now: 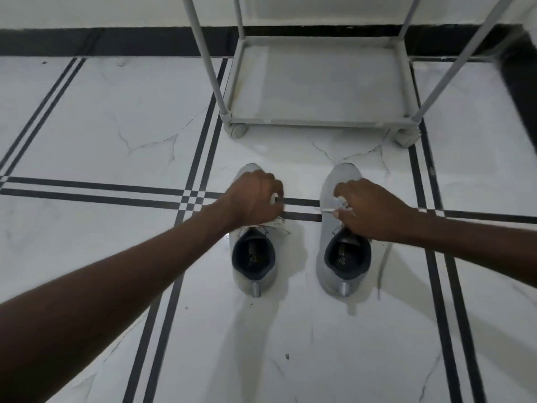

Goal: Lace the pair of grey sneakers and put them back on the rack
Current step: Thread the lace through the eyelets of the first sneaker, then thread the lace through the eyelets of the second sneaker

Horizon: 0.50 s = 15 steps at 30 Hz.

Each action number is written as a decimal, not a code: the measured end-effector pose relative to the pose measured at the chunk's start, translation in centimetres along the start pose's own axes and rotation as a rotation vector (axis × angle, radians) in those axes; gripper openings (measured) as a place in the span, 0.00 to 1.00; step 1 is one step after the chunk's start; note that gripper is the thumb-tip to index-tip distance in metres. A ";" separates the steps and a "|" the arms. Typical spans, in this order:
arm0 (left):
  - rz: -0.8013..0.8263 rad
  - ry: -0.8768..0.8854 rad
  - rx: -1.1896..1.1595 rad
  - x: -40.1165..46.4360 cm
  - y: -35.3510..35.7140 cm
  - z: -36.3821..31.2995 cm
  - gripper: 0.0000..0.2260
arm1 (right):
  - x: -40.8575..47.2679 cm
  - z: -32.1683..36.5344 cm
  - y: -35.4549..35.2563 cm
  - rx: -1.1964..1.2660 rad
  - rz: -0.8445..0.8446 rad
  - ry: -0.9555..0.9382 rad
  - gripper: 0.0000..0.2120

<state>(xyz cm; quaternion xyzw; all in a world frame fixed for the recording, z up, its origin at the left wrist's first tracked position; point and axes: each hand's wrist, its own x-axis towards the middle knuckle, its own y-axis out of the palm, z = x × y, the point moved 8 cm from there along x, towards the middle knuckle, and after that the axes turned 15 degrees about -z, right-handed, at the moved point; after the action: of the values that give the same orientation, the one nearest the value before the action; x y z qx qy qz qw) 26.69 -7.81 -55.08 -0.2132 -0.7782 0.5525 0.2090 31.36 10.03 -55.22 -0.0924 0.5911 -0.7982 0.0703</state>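
The head view is aimed down at a white tiled floor [87,126] crossed by dark double lines, on which the pair of grey sneakers is stood side by side, a little apart. Both long axes run near to far, with the heels towards the person and the toes pointed at the rack [319,82], which is set just beyond them on small wheels with its bottom shelf bare.

The left sneaker [253,257] is covered over its lace area by the left hand [252,199], whose fingers are curled down onto the white laces; a grip on the lace is suggested, though the fingertips are hidden. The right sneaker [343,257] is met by the right hand [372,210], whose fingers are pinched on a white lace end at the tongue. Each hand is thus nearest its own shoe, with neither arm crossed.

The step in hand is judged to be the lacing itself, as loose lace ends are seen on both shoes. Since the toes already face the rack, a straight forward carry is all that the later placing is expected to need.
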 end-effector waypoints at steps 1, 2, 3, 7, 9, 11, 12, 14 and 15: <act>0.042 -0.009 -0.035 0.8 0.7 -1.4 0.19 | -1.1 -1.4 -0.3 0.015 -0.024 0.039 0.17; 0.089 -0.001 -0.051 1.5 1.5 -2.7 0.17 | -2.2 -2.5 -0.3 0.023 -0.050 0.071 0.17; 0.131 0.022 -0.061 2.0 2.4 -4.2 0.17 | -3.4 -3.4 -0.1 0.026 -0.074 0.104 0.17; 0.226 0.075 -0.107 2.7 6.2 -8.2 0.26 | -6.2 -4.9 1.8 0.113 -0.060 0.268 0.17; 0.225 0.088 -0.140 2.6 7.7 -9.1 0.27 | -6.5 -4.9 2.6 0.180 -0.064 0.300 0.14; 0.206 0.067 -0.180 2.5 8.6 -9.3 0.24 | -6.5 -4.9 2.8 0.218 -0.103 0.305 0.13; 0.183 0.036 -0.196 2.5 8.7 -9.0 0.21 | -6.6 -5.0 2.9 0.233 -0.109 0.299 0.13; 0.149 -0.040 -0.232 2.3 8.7 -8.3 0.16 | -6.8 -5.2 2.9 0.281 -0.101 0.296 0.14; 0.145 -0.070 -0.244 2.2 8.6 -8.0 0.14 | -6.8 -5.3 2.8 0.315 -0.098 0.299 0.14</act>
<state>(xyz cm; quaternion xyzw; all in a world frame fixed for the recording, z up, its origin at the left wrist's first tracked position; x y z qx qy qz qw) 30.23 2.21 -60.63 -0.2733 -0.8290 0.4745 0.1136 36.79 15.67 -59.89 0.0105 0.4580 -0.8878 -0.0434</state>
